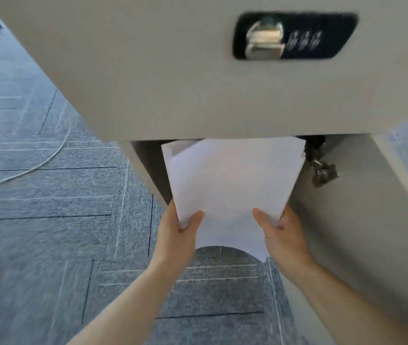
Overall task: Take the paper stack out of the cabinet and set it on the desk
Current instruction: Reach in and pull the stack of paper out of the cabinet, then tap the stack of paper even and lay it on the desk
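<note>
- Paper stack [232,185]: far end just under the front edge of the cabinet [173,70], near end out over the carpet [48,207].
- Left hand [180,232] and right hand [282,232] each clamp a near corner, thumbs on top; two-sided hold likely keeps loose sheets from fanning.
- Near edge sags between hands.
- Open door [360,220] right of stack, hinge [322,170] just beside it.
- Counter not in view; stack not yet set down.

Paper stack [232,185] – smooth, matt; carpet [48,220] – rough cloth.
</note>
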Available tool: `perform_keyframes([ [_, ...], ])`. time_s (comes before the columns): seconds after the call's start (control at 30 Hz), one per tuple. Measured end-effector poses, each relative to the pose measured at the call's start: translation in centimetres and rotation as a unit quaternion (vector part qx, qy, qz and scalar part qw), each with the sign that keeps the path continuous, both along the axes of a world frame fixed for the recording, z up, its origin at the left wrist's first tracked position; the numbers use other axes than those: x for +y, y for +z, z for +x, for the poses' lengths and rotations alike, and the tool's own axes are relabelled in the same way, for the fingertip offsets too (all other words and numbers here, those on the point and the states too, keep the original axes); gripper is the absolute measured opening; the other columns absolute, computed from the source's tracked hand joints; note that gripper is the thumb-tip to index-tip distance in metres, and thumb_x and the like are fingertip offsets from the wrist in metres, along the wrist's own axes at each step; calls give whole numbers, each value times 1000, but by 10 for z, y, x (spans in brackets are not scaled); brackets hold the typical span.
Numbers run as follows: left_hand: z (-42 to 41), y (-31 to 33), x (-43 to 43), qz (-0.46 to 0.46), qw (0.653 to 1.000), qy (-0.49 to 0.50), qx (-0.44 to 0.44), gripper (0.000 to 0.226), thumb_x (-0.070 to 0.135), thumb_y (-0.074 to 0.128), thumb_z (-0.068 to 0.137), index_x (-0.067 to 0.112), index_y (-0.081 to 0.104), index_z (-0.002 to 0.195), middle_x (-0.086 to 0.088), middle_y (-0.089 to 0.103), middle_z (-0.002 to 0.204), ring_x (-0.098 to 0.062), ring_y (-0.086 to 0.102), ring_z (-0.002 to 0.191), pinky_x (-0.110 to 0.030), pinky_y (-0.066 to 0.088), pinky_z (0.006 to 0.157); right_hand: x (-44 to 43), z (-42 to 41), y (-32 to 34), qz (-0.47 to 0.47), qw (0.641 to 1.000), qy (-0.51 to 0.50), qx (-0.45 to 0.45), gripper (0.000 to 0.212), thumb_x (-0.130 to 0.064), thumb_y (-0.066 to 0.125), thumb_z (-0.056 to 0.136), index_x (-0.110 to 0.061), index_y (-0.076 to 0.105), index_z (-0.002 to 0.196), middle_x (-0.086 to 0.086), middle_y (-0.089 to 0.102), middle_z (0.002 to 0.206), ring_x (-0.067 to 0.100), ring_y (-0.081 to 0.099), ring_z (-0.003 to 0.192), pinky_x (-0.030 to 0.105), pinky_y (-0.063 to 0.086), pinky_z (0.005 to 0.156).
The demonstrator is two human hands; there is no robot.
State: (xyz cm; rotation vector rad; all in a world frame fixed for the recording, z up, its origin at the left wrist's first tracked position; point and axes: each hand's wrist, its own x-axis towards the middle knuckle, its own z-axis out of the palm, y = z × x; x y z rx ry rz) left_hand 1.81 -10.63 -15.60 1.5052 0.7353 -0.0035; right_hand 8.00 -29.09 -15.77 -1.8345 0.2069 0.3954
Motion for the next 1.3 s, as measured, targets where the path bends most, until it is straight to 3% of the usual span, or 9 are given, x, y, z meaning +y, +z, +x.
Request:
perform_keyframes([
  [0.13, -44, 80, -1, 2, 998, -41, 54, 43, 9, 63, 99, 46, 58, 120, 33, 75, 101, 18, 69, 94, -11, 58, 77, -12, -45, 84, -74, 996, 3, 57, 72, -46, 67, 83, -26, 41, 148, -3, 56, 144, 23, 52, 133, 47, 41, 110],
  [0.27, -97, 157, -7, 6, 988, -106, 114, 42, 7, 63, 97, 36, 64, 127, 21, 78, 115, -6, 70, 117, -31, 54, 103, -26, -100, 180, -51, 988, 3, 143, 44, 1, 62, 93, -10, 52, 135, 4, 64, 124, 25, 59, 118, 29, 43, 92],
  [0.37, -125, 216, -11, 2, 988, -94, 125, 39, 4, 64, 96, 37, 66, 119, 27, 77, 103, 10, 70, 102, -8, 53, 84, -33, -129, 244, -37, 984, 29, 172, 28, 5, 60, 93, -17, 65, 108, -8, 71, 97, 9, 65, 92, 16, 48, 68],
  [0.43, -137, 257, -10, 6, 987, -85, 134, 33, 8, 65, 96, 33, 68, 119, 24, 78, 104, 10, 69, 100, -14, 55, 87, -35, -140, 279, -39, 985, 46, 161, 32, -1, 60, 94, -19, 63, 119, -12, 70, 106, 4, 63, 100, 23, 49, 80],
  [0.57, -135, 345, 3, -3, 994, -45, 103, 36, 9, 66, 97, 20, 67, 131, 7, 77, 121, -14, 69, 119, -44, 52, 107, -23, -129, 367, -19, 992, 56, 111, 37, -1, 59, 94, -17, 62, 128, -7, 71, 116, 8, 64, 110, 34, 49, 96],
  [0.83, -108, 543, 42, 37, 999, -24, -6, 32, 9, 62, 99, 24, 69, 127, 11, 78, 118, -9, 72, 113, -30, 58, 93, 11, -92, 551, 57, 991, 120, 10, 34, 0, 56, 97, -24, 63, 121, -13, 71, 113, -11, 63, 102, 3, 48, 77],
  [1.0, -69, 645, 83, 95, 994, 10, -59, 24, 10, 63, 98, 20, 73, 118, 6, 80, 112, -17, 73, 108, -39, 58, 91, 57, -47, 647, 102, 982, 139, -74, 31, 3, 55, 96, -14, 62, 122, -1, 71, 114, 6, 66, 104, 18, 52, 80],
  [1.13, -30, 700, 135, 150, 982, 29, -108, 19, 15, 66, 97, 31, 72, 106, 20, 75, 99, 4, 70, 85, -20, 52, 73, 112, -3, 705, 139, 970, 158, -123, 37, 5, 56, 96, -17, 57, 125, -11, 68, 109, -19, 63, 87, 6, 49, 75],
  [1.3, 29, 717, 224, 194, 966, 47, -165, 28, 10, 69, 95, 12, 72, 122, 17, 74, 102, 16, 71, 85, -8, 53, 74, 198, 56, 731, 149, 962, 161, -165, 42, 3, 57, 96, -20, 54, 130, -13, 66, 112, -17, 62, 92, 8, 51, 81],
])
